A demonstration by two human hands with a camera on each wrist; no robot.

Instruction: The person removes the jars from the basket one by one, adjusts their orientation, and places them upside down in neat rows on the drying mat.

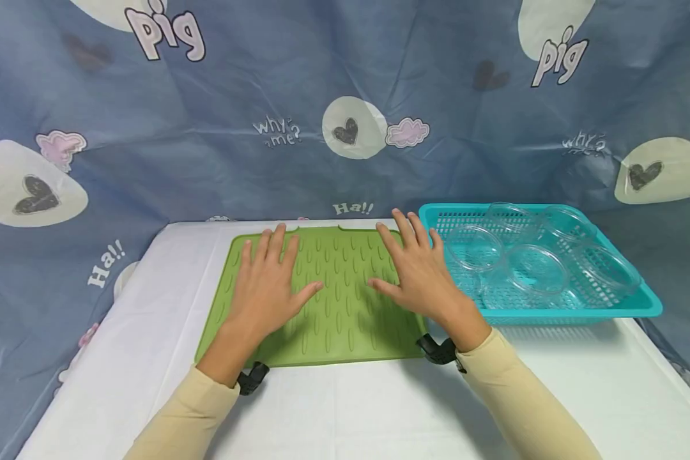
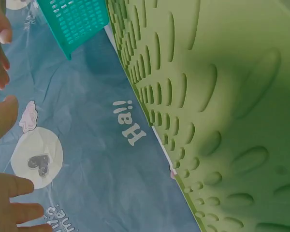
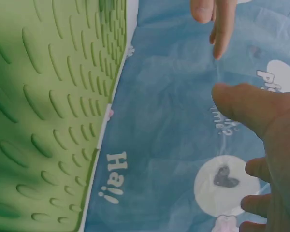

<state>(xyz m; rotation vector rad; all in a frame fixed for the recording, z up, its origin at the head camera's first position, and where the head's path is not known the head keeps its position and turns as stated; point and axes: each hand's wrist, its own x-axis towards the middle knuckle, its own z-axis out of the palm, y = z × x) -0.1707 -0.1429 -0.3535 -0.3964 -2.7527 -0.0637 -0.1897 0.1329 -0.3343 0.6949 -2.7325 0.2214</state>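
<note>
I am seeing the left hand (image 1: 264,291) and right hand (image 1: 422,275) hovering over the green mat (image 1: 333,319), fingers spread, grasping nothing. The mat is lying on the white counter (image 1: 322,415), partly hidden under them. The left-wrist view is catching just a corner of the teal basket (image 1: 632,310); the head view is showing its clear dishes (image 1: 537,268) (overlapping outlines, hard to separate).

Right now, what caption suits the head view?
Left fingers and right fingers spread above a green rectangular mat; a turquoise perforated basket alongside.

At the worktop's (image 2: 163,149) edge we see a ridged green mat (image 2: 183,72) near a teal basket (image 2: 79,26); our left fingers (image 2: 20,211) extend before blue cloth (image 2: 99,183).
</note>
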